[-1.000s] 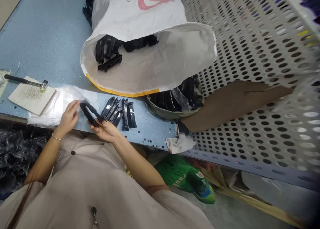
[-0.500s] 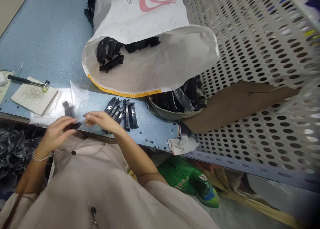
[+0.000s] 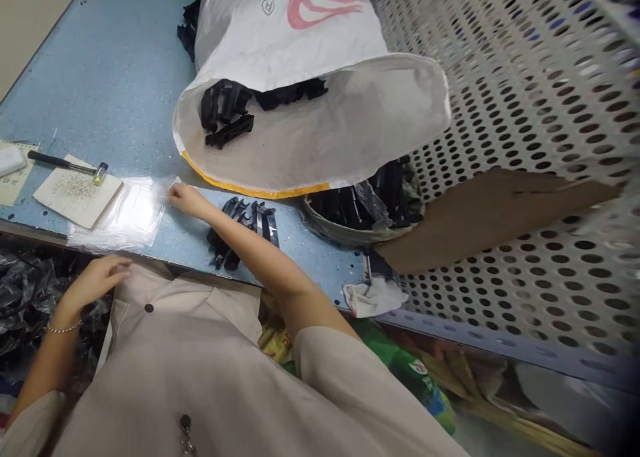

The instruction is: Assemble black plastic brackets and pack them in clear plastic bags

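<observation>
Though the left hand (image 3: pixel 100 282) gripped a slender black plastic part half a second ago, it now looks bare and relaxed; below-left of the white woven sack (image 3: pixel 240 37), the right hand (image 3: pixel 186 199) pinches clear plastic sheets (image 3: pixel 135 214), apparently the new focus. Similar black parts (image 3: pixel 235 210) lie below the sack, which bears a framed "R".

Black part gone from both hands
The left hand (image 3: pixel 100 280) has drawn back off the table (image 3: pixel 125 90), fingers loose; the right hand (image 3: pixel 186 200) now pinches the plastic bags' (image 3: pixel 134 212) far corner.
</observation>
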The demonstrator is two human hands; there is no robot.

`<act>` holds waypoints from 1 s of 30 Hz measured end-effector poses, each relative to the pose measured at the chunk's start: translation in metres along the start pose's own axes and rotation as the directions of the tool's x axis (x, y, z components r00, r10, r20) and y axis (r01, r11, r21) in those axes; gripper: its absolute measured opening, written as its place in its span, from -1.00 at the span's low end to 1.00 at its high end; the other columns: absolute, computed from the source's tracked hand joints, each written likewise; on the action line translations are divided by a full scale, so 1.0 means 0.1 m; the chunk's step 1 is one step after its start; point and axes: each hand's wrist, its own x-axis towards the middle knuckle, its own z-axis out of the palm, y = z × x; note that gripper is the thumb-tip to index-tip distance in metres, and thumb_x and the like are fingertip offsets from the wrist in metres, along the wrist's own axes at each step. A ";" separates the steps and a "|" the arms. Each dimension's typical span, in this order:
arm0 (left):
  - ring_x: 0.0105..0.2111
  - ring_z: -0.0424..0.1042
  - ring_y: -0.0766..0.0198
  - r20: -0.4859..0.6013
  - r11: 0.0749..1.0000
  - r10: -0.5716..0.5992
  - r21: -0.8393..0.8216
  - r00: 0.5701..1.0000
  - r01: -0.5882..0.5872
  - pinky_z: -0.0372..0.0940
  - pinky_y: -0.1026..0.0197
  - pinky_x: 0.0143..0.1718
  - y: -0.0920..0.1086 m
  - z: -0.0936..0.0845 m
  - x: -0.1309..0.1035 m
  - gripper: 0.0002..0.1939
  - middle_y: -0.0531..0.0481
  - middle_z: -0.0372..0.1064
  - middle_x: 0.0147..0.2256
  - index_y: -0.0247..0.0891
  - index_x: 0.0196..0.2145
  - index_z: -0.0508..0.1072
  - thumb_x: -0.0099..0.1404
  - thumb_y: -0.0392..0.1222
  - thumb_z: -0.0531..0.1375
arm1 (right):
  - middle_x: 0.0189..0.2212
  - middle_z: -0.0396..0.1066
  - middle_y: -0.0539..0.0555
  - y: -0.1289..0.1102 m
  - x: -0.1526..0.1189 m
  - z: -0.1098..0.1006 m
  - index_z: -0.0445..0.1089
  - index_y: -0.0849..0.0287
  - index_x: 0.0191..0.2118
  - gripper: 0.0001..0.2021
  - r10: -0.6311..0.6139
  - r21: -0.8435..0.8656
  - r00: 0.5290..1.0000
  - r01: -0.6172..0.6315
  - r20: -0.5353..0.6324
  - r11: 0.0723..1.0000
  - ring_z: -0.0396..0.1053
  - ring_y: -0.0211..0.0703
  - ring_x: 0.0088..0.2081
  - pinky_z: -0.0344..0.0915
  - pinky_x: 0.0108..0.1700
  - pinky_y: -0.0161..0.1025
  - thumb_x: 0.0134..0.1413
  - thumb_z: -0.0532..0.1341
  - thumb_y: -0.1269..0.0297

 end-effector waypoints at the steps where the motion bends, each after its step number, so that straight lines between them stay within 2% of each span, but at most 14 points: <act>1: -0.06 0.53 0.03 -0.111 0.995 0.037 -0.091 0.993 -0.047 0.39 -0.04 0.08 0.14 0.09 0.12 -0.57 -0.18 0.49 0.05 -0.13 0.07 0.53 0.29 0.04 0.24 | -0.46 0.41 0.04 -0.05 -0.05 -0.01 0.28 0.17 -0.34 -0.90 0.017 0.179 1.000 -0.020 0.018 0.984 0.32 -0.23 -0.43 0.25 -0.35 -0.30 0.23 0.14 0.42; 2: -0.04 0.51 0.06 -0.252 0.983 0.057 -0.153 0.966 -0.098 0.39 -0.02 0.08 0.29 0.17 0.26 -0.49 -0.20 0.42 0.11 -0.14 0.12 0.48 0.25 0.04 0.29 | -0.54 0.34 -0.03 -0.10 -0.11 -0.02 0.25 0.15 -0.38 -0.88 0.024 0.368 0.999 -0.036 0.037 0.929 0.27 -0.28 -0.51 0.20 -0.42 -0.34 0.21 0.16 0.39; 4: 0.02 0.46 0.08 -0.489 0.949 0.096 -0.218 0.867 -0.228 0.39 -0.01 0.08 0.58 0.33 0.56 -0.26 -0.26 0.24 0.24 -0.18 0.19 0.38 0.08 0.00 0.43 | -0.63 0.23 -0.11 -0.20 -0.26 -0.04 0.23 0.13 -0.42 -0.82 -0.003 0.640 0.998 -0.038 0.064 0.767 0.17 -0.35 -0.59 0.10 -0.53 -0.39 0.18 0.22 0.30; 6: -0.01 0.45 0.12 -0.576 0.890 0.101 -0.311 0.811 -0.332 0.40 0.04 0.03 0.79 0.43 0.82 -0.40 -0.24 0.29 0.17 -0.21 0.07 0.46 0.10 -0.01 0.43 | -0.66 0.17 -0.15 -0.27 -0.41 -0.10 0.21 0.13 -0.47 -0.72 -0.051 0.763 0.995 -0.029 0.081 0.646 0.08 -0.40 -0.62 0.01 -0.57 -0.41 0.10 0.31 0.19; 7: -0.07 0.47 0.15 -0.570 0.845 0.075 -0.400 0.819 -0.356 0.42 0.08 -0.02 0.86 0.45 0.93 -0.55 -0.19 0.39 0.06 -0.23 -0.04 0.50 0.16 0.01 0.39 | -0.67 0.14 -0.16 -0.27 -0.47 -0.14 0.19 0.13 -0.49 -0.66 -0.060 0.797 0.993 -0.041 0.097 0.602 0.03 -0.42 -0.63 -0.04 -0.59 -0.42 0.05 0.35 0.14; 9: -0.20 0.50 0.21 -0.475 0.692 -0.024 -0.643 0.880 -0.328 0.42 0.16 -0.14 0.93 0.45 1.06 -0.70 -0.11 0.49 -0.19 -0.25 -0.24 0.54 0.23 0.04 0.34 | -0.69 0.07 -0.19 -0.21 -0.57 -0.24 0.14 0.12 -0.53 -0.58 -0.057 0.845 0.988 -0.094 0.145 0.526 -0.06 -0.44 -0.64 -0.13 -0.60 -0.42 -0.03 0.40 0.06; 12: -0.32 0.52 0.28 -0.252 0.381 -0.104 -0.904 0.962 -0.196 0.42 0.23 -0.26 0.93 0.37 1.09 -0.64 -0.04 0.53 -0.34 -0.26 -0.37 0.49 0.04 0.01 0.48 | -0.67 0.00 -0.20 -0.02 -0.65 -0.37 0.07 0.09 -0.52 -0.54 0.012 0.871 0.982 -0.174 0.190 0.460 -0.12 -0.43 -0.64 -0.17 -0.59 -0.40 -0.04 0.37 -0.01; 14: -0.35 0.53 0.30 -0.168 0.260 -0.115 -0.956 0.979 -0.134 0.41 0.26 -0.29 0.91 0.34 1.06 -0.59 -0.01 0.54 -0.36 -0.26 -0.43 0.46 -0.08 -0.04 0.54 | -0.64 0.00 -0.18 0.10 -0.69 -0.43 0.05 0.07 -0.50 -0.58 0.099 0.835 0.984 -0.176 0.145 0.522 -0.10 -0.39 -0.63 -0.10 -0.57 -0.37 0.05 0.30 0.02; 16: -0.37 0.53 0.31 -0.153 0.219 -0.155 -0.969 0.976 -0.117 0.41 0.27 -0.32 0.90 0.34 1.04 -0.58 -0.01 0.55 -0.37 -0.27 -0.43 0.46 -0.11 -0.04 0.55 | -0.59 0.09 -0.11 0.16 -0.75 -0.46 0.10 0.08 -0.47 -0.68 0.200 0.705 0.978 -0.104 -0.055 0.702 0.06 -0.30 -0.56 0.07 -0.49 -0.33 0.13 0.24 0.10; 18: -0.35 0.55 0.29 -0.193 0.235 -0.218 -0.962 0.957 -0.141 0.40 0.28 -0.33 0.91 0.37 1.01 -0.59 -0.04 0.57 -0.34 -0.27 -0.40 0.49 -0.08 -0.02 0.54 | -0.44 0.28 0.02 0.13 -0.83 -0.44 0.25 0.11 -0.37 -0.82 0.197 0.460 0.903 0.001 -0.382 0.888 0.27 -0.16 -0.37 0.25 -0.29 -0.23 0.19 0.21 0.18; 20: -0.33 0.55 0.28 -0.266 0.286 -0.260 -0.939 0.928 -0.189 0.39 0.27 -0.32 0.96 0.42 0.99 -0.62 -0.07 0.58 -0.29 -0.28 -0.36 0.52 -0.01 0.00 0.50 | -0.25 0.39 0.13 0.06 -0.91 -0.39 0.34 0.13 -0.24 -0.87 0.075 0.242 0.820 0.080 -0.568 0.967 0.33 -0.07 -0.17 0.30 -0.08 -0.14 0.26 0.17 0.20; 21: -0.32 0.55 0.28 -0.299 0.313 -0.260 -0.926 0.918 -0.213 0.39 0.26 -0.30 0.99 0.45 0.99 -0.63 -0.07 0.58 -0.28 -0.28 -0.35 0.52 0.03 0.02 0.48 | -0.21 0.40 0.14 0.01 -0.94 -0.35 0.36 0.13 -0.20 -0.85 0.010 0.193 0.829 0.119 -0.560 0.974 0.34 -0.06 -0.13 0.29 -0.02 -0.13 0.30 0.15 0.19; 25: -0.34 0.51 0.30 -0.332 0.342 -0.155 -0.902 0.931 -0.264 0.40 0.24 -0.25 1.15 0.52 0.99 -0.65 0.00 0.52 -0.36 -0.26 -0.40 0.46 0.12 0.07 0.41 | -0.17 0.42 0.10 -0.14 -0.94 -0.06 0.40 0.14 -0.10 -0.82 -0.125 0.235 0.948 0.198 -0.293 0.952 0.37 -0.10 -0.11 0.31 -0.02 -0.17 0.35 0.12 0.19; 30: -0.36 0.51 0.29 -0.287 0.354 -0.104 -0.906 0.952 -0.234 0.38 0.26 -0.31 1.17 0.53 1.00 -0.54 -0.01 0.53 -0.32 -0.24 -0.23 0.48 0.04 0.08 0.47 | 0.01 0.32 0.19 -0.16 -0.93 0.19 0.31 0.13 0.20 -0.61 -0.103 0.110 0.956 0.138 -0.276 0.984 0.36 -0.05 -0.02 0.33 -0.02 -0.15 0.30 0.19 0.25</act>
